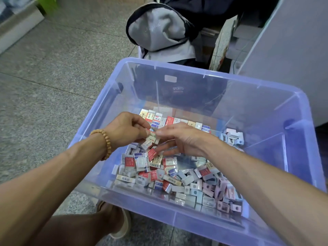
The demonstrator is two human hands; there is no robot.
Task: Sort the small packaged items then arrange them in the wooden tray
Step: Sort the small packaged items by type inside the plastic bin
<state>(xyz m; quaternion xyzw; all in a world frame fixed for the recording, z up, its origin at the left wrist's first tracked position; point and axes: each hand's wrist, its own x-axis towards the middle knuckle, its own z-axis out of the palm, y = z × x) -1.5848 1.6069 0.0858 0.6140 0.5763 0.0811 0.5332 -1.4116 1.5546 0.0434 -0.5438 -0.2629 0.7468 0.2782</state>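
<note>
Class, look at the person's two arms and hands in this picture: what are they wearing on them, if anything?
Both forearms are bare, with no sleeves in view and no gloves. The left hand has a bracelet of round, tan wooden beads around its wrist. The right hand and its wrist carry nothing visible: no watch, ring or band.
</note>
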